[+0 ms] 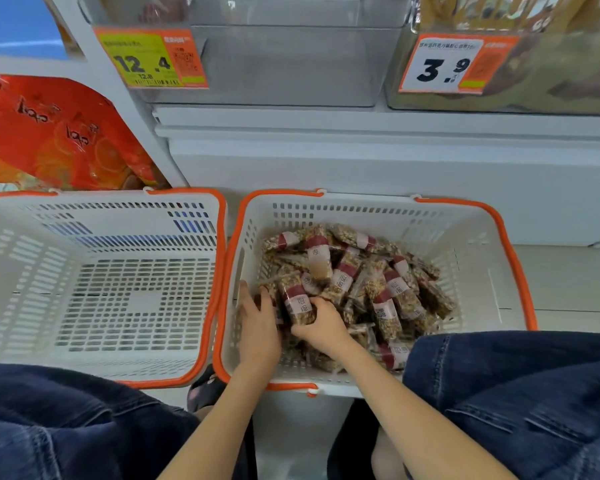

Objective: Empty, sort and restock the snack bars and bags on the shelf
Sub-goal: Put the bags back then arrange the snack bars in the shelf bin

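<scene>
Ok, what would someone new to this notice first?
Probably the heap of clear-wrapped nut bars with red-and-white labels in the right-hand white basket with orange handles, where the left hand and right hand gather bars. Beside it sits the matching left basket, below an orange 12.4 price tag.

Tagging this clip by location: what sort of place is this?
Most likely a shop aisle: price tags on the shelf edge, clear bins of stock, and two shopping baskets on the floor.
</scene>
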`<act>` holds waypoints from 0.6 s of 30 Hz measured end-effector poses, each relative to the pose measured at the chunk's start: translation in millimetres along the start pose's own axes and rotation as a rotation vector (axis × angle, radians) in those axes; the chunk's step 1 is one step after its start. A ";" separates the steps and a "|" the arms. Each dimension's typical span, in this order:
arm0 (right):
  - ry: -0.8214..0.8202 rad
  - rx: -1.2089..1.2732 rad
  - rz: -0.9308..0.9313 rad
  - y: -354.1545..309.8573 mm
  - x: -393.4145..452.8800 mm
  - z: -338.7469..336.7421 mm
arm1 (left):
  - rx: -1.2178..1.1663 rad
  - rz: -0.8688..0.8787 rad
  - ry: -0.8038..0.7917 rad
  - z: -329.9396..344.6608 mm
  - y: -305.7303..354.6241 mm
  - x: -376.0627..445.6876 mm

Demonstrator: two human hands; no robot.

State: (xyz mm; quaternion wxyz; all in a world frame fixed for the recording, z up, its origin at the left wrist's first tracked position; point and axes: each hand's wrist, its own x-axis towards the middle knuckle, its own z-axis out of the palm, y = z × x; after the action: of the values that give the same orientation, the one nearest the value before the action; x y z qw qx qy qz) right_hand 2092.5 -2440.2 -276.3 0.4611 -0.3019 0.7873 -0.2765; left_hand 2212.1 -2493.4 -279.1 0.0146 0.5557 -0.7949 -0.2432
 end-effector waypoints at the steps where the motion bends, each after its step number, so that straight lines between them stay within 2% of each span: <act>1: -0.021 0.038 0.024 -2.0 -1.8 -3.6 | -0.007 0.001 -0.017 -2.1 1.2 -1.0; 4: -0.048 0.160 0.064 -5.5 -11.0 -15.0 | -0.138 -0.024 -0.031 -17.2 4.6 -6.3; 8: -0.044 0.320 0.056 -17.5 -37.4 -37.0 | -0.390 -0.047 0.089 -47.3 19.3 -19.9; 12: 0.018 0.451 -0.093 -30.0 -68.9 -46.7 | -0.764 -0.085 0.024 -79.6 46.2 -36.9; 18: 0.166 0.683 -0.196 -51.2 -100.1 -51.6 | -0.915 -0.103 0.177 -110.3 55.3 -48.6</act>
State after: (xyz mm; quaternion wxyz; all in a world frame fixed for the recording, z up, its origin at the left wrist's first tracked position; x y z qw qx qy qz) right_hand 2097.0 -2393.0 -162.0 0.4413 -0.1810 0.6517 -0.5897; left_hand 2214.6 -2476.3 -147.6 0.3137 0.5496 -0.5731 -0.5208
